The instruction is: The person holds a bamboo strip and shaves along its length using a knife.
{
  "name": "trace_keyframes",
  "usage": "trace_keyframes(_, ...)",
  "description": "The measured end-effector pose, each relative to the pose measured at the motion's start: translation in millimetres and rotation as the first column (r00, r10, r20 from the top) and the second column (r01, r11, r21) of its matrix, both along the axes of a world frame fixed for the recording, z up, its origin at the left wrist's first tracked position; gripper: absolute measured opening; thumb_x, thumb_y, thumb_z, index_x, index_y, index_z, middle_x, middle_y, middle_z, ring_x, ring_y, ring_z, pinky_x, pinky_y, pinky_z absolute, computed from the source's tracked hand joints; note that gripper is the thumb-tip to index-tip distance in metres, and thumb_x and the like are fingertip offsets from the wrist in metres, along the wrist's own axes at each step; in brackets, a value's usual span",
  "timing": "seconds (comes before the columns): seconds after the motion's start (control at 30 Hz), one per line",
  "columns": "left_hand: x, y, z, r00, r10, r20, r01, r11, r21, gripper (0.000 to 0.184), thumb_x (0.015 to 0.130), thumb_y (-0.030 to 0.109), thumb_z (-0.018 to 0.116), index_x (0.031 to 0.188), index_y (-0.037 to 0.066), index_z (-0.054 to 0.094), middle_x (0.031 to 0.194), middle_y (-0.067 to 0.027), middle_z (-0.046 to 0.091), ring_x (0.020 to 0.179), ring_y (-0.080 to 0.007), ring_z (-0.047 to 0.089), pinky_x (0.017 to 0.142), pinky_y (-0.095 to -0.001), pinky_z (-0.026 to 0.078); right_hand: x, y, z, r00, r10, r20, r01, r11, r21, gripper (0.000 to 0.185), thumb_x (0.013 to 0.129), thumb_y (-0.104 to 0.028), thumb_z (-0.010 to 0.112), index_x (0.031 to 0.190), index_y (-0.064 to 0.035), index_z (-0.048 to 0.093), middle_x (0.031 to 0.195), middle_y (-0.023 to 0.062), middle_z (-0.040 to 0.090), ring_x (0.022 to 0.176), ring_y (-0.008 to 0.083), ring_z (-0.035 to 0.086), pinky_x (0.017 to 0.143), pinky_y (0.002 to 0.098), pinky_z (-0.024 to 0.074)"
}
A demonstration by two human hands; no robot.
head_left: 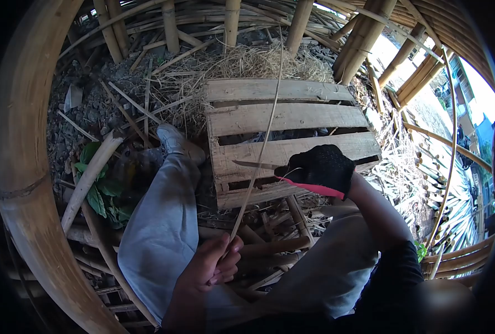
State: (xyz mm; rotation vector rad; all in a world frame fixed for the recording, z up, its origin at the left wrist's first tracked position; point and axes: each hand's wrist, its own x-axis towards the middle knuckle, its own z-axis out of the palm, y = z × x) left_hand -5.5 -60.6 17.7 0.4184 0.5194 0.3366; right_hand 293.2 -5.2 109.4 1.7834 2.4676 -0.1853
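Note:
My bare left hand [211, 261] is closed around the lower end of a long thin bamboo strip [272, 111], which slants up and away across a wooden slatted platform [292, 117]. My right hand [322, 167] wears a black glove with a pink edge and is closed on a knife, its handle hidden in the fist. The narrow knife blade [247, 163] points left and crosses the strip in view; whether they touch I cannot tell. A thin curl of fibre shows by the gloved fingers.
My legs [161, 222] lie on either side, with one shoe [172, 139] left of the platform. A thick bamboo pole [22, 167] rises at the far left. Straw shavings [253, 61] and bamboo posts [232, 22] are behind. Many cut bamboo pieces [453, 217] lie at right.

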Motion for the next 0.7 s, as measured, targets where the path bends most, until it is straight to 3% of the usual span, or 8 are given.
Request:
trace_keyframes(0.1,3.3,8.4,-20.5,0.991,-0.015,0.136,0.029,0.994,-0.102,0.034,0.104,0.043,0.033,0.093,0.012,0.044,0.049,0.0059,0.029,0.034,-0.0033,0.024,0.034,-0.0198,0.020,-24.8,-8.2,-4.6,0.997,-0.072,0.014,0.074,0.977,-0.199,0.040,0.090,-0.051,0.056,0.109,-0.0189,0.070,0.096,0.0096,0.070,0.082,0.0300,0.068,0.070,0.0395,0.0532)
trace_keyframes(0.17,8.3,8.9,-32.3,0.972,0.021,0.233,0.021,0.984,-0.175,0.035,0.104,0.042,0.034,0.102,0.010,0.047,0.050,0.0059,0.029,0.033,-0.0034,0.024,0.033,-0.0194,0.021,-26.3,-13.0,-24.9,0.983,0.177,-0.046,-0.181,0.977,-0.116,0.050,0.095,-0.057,0.040,0.121,-0.0212,0.064,0.102,0.0138,0.069,0.093,0.0317,0.066,0.077,0.0427,0.0529)
trace_keyframes(0.23,13.9,5.8,-27.4,0.981,0.059,0.184,-0.024,0.982,-0.187,0.034,0.104,0.040,0.034,0.105,0.009,0.047,0.050,0.0059,0.030,0.033,-0.0032,0.025,0.032,-0.0198,0.021,-32.3,-10.2,-30.6,0.995,0.082,0.053,-0.064,0.954,-0.292,0.043,0.097,-0.051,0.040,0.124,-0.0244,0.061,0.102,0.0099,0.067,0.092,0.0301,0.066,0.077,0.0411,0.0535)
trace_keyframes(0.3,15.4,4.4,-27.2,0.985,0.098,0.140,-0.069,0.978,-0.196,0.033,0.105,0.039,0.034,0.108,0.009,0.048,0.051,0.0058,0.032,0.032,-0.0030,0.026,0.031,-0.0202,0.020,-25.6,-13.5,-46.8,0.951,0.309,-0.026,-0.310,0.947,-0.081,0.036,0.097,-0.044,0.043,0.123,-0.0260,0.060,0.102,0.0066,0.065,0.092,0.0280,0.066,0.077,0.0393,0.0535)
trace_keyframes(0.4,17.3,4.9,-33.9,0.981,0.107,0.159,-0.085,0.986,-0.140,0.036,0.104,0.040,0.036,0.113,0.008,0.048,0.054,0.0041,0.034,0.035,-0.0043,0.031,0.031,-0.0203,0.022,-23.6,-17.9,-58.3,0.893,0.448,-0.039,-0.432,0.880,0.199,0.032,0.096,-0.041,0.047,0.117,-0.0241,0.063,0.099,0.0063,0.065,0.091,0.0268,0.066,0.074,0.0381,0.0537)
trace_keyframes(0.43,17.1,4.3,-34.7,0.978,0.100,0.184,-0.083,0.992,-0.095,0.039,0.103,0.043,0.036,0.113,0.007,0.049,0.056,0.0027,0.035,0.038,-0.0053,0.033,0.032,-0.0201,0.023,-24.1,-19.5,-56.8,0.893,0.449,-0.042,-0.433,0.880,0.198,0.032,0.096,-0.041,0.047,0.117,-0.0241,0.063,0.099,0.0063,0.065,0.091,0.0268,0.066,0.074,0.0381,0.0537)
trace_keyframes(0.5,16.9,2.9,-35.1,0.975,0.090,0.203,-0.081,0.995,-0.052,0.043,0.103,0.046,0.036,0.112,0.007,0.050,0.058,0.0014,0.036,0.041,-0.0064,0.036,0.033,-0.0199,0.023,-38.3,-21.9,-36.3,0.967,0.197,-0.162,-0.216,0.970,-0.112,0.045,0.088,-0.054,0.056,0.111,-0.0170,0.069,0.094,0.0093,0.070,0.088,0.0299,0.068,0.076,0.0405,0.0533)
trace_keyframes(0.7,28.7,-3.5,-14.1,0.984,0.124,-0.130,-0.118,0.992,0.054,0.044,0.101,0.049,0.041,0.110,0.007,0.051,0.061,0.0023,0.035,0.046,-0.0071,0.036,0.035,-0.0201,0.028,-48.7,-23.4,-39.4,0.993,0.104,-0.058,-0.116,0.947,-0.300,0.054,0.089,-0.062,0.050,0.114,-0.0177,0.067,0.089,0.0108,0.070,0.083,0.0296,0.069,0.071,0.0404,0.0534)
